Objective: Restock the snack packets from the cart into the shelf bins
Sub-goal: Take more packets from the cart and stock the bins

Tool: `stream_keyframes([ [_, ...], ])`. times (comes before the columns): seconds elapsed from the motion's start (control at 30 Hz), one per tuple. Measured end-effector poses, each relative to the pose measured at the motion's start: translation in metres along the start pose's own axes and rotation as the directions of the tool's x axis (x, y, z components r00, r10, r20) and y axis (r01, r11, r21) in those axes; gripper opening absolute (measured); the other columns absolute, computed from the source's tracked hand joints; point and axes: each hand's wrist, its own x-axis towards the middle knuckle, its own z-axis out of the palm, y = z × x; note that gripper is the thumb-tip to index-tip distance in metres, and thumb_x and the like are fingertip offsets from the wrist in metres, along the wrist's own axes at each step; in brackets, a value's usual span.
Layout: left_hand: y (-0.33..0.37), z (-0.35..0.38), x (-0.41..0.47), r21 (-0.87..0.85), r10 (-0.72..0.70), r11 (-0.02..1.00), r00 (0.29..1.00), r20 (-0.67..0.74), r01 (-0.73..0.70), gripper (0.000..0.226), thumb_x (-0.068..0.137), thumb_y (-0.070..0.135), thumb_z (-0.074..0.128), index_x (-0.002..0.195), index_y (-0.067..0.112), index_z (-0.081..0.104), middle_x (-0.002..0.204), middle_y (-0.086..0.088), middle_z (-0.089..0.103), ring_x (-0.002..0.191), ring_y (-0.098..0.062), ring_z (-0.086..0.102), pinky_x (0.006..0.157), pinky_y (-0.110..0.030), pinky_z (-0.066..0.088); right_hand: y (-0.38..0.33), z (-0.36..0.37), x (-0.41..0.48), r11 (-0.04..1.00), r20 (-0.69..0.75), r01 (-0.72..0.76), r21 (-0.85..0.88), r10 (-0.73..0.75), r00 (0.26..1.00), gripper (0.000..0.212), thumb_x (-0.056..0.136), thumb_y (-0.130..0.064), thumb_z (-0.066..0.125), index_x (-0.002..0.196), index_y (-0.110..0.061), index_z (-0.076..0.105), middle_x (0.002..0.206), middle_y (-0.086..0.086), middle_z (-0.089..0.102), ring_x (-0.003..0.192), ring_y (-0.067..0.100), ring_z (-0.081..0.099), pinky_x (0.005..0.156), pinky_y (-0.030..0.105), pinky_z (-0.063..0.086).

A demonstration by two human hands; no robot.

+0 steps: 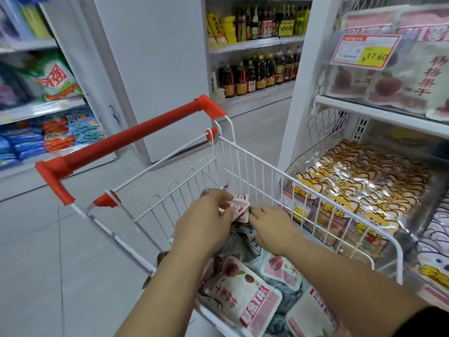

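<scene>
Status: pickup phase, restocking not complete.

1. Left hand [204,222]: inside the cart [243,152], fingers curled round a small bundle of held packets [239,206], pink and white, lifted just above the load.
2. Right hand [274,227]: just beside the left hand, its fingertips at the edge of the same bundle. Whether it pinches a packet or only touches cannot be told, because the fingertips are hidden behind the bundle.
3. Remaining stock: below and behind both hands the cart carries many loose packets [243,285], pink ones with a red-fruit print mixed with blue-grey ones. The visible layer covers the basket floor, so most of the load appears still to be moved.
4. Destination: to the right of the right hand, beyond the cart wall, the lower bin [301,156] is full of orange packets [359,171]. Above it, the upper shelf [379,111] carries shelved packets [427,76] whose print matches the pink ones in the cart, so this is the likely destination.
5. Remaining work: lift the bundle clear of the cart wall, carry it up and to the right, and place it. Repeat until the cart is unloaded.
</scene>
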Motion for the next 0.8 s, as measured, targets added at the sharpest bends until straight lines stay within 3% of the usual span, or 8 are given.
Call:
stream_keyframes([
  [0.07, 0.001, -0.001, -0.001, 0.001, 0.002, 1.000, 1.000, -0.002, -0.002, 0.025, 0.097, 0.036, 0.055, 0.121, 0.043, 0.060, 0.113, 0.023, 0.065, 0.102, -0.008, 0.064, 0.091, -0.041, 0.055, -0.002, -0.003, 0.003, 1.000, -0.024, -0.010, -0.008, 0.010, 1.000, 0.044, 0.086, -0.027, 0.066, 0.127, -0.011, 0.056, 0.120, 0.009, 0.061, 0.109, 0.030, 0.054, 0.085, 0.041, 0.043],
  [0.13, 0.001, -0.001, -0.001, 0.016, 0.000, 1.000, 1.000, 0.000, 0.000, 0.025, 0.097, 0.036, 0.055, 0.121, 0.043, 0.060, 0.114, 0.023, 0.065, 0.103, -0.008, 0.063, 0.091, -0.040, 0.054, -0.001, -0.012, 0.005, 0.999, -0.023, -0.011, -0.042, 0.010, 1.000, 0.027, 0.066, -0.010, 0.079, 0.090, -0.013, 0.068, 0.084, 0.005, 0.069, 0.085, 0.027, 0.061, 0.070, 0.035, 0.045],
  [0.23, 0.001, -0.002, 0.001, 0.030, -0.022, 0.999, 1.000, 0.008, 0.021, 0.025, 0.097, 0.036, 0.054, 0.120, 0.042, 0.059, 0.112, 0.022, 0.066, 0.103, -0.008, 0.063, 0.090, -0.040, 0.054, 0.007, -0.012, 0.004, 0.998, -0.078, 0.003, -0.061, -0.007, 0.997, 0.036, 0.034, -0.002, 0.085, 0.054, -0.020, 0.061, 0.045, -0.005, 0.053, 0.054, 0.020, 0.053, 0.053, 0.028, 0.039],
  [0.37, 0.002, -0.002, 0.001, 0.044, -0.028, 0.999, 1.000, 0.005, 0.028, 0.025, 0.098, 0.036, 0.054, 0.121, 0.041, 0.059, 0.112, 0.023, 0.065, 0.102, -0.008, 0.063, 0.089, -0.038, 0.054, 0.012, -0.024, 0.002, 0.997, -0.084, 0.051, -0.055, -0.056, 0.995, 0.025, 0.050, -0.006, 0.082, 0.062, -0.022, 0.066, 0.055, -0.005, 0.057, 0.064, 0.020, 0.054, 0.059, 0.028, 0.028],
  [0.5, 0.000, -0.002, 0.003, 0.010, -0.031, 0.999, 0.999, 0.013, 0.031, 0.014, 0.098, 0.036, 0.055, 0.109, 0.035, 0.064, 0.107, 0.017, 0.067, 0.098, -0.013, 0.064, 0.089, -0.041, 0.055, 0.024, -0.061, -0.023, 0.987, -0.236, 0.139, 0.085, -0.116, 0.965, 0.008, 0.075, -0.016, 0.067, 0.069, -0.021, 0.065, 0.061, -0.005, 0.058, 0.070, 0.018, 0.049, 0.058, 0.029, 0.038],
  [0.67, 0.004, -0.005, 0.001, -0.060, -0.022, 0.998, 0.973, 0.229, 0.037, 0.043, 0.103, 0.048, 0.047, 0.085, 0.020, 0.073, 0.080, 0.007, 0.072, 0.072, -0.010, 0.068, 0.075, -0.032, 0.056, 0.055, -0.095, -0.074, 0.940, -0.395, -0.020, 0.339, 0.162, 0.904, 0.023, 0.087, -0.031, 0.051, 0.067, -0.025, 0.042, 0.064, -0.011, 0.046, 0.069, 0.019, 0.054, 0.052, 0.031, 0.040],
  [0.73, 0.011, -0.008, -0.003, -0.177, -0.024, 0.980, 0.937, 0.348, 0.091, 0.051, 0.102, 0.053, 0.043, 0.090, 0.017, 0.076, 0.084, 0.007, 0.076, 0.068, -0.005, 0.071, 0.069, -0.027, 0.054, 0.055, -0.104, -0.089, 0.912, -0.447, -0.048, 0.407, 0.245, 0.860, 0.021, 0.088, -0.033, 0.051, 0.069, -0.027, 0.044, 0.066, -0.012, 0.047, 0.067, 0.019, 0.055, 0.051, 0.031, 0.038],
  [0.8, 0.016, -0.012, -0.007, -0.302, -0.020, 0.936, 0.886, 0.463, 0.179, 0.057, 0.098, 0.060, 0.040, 0.104, 0.015, 0.074, 0.102, 0.008, 0.077, 0.079, -0.008, 0.075, 0.073, -0.025, 0.054, 0.044, -0.113, -0.100, 0.905, -0.530, -0.023, 0.424, 0.269, 0.805, 0.015, 0.086, -0.031, 0.056, 0.073, -0.026, 0.050, 0.069, -0.012, 0.053, 0.065, 0.015, 0.054, 0.052, 0.030, 0.039],
])
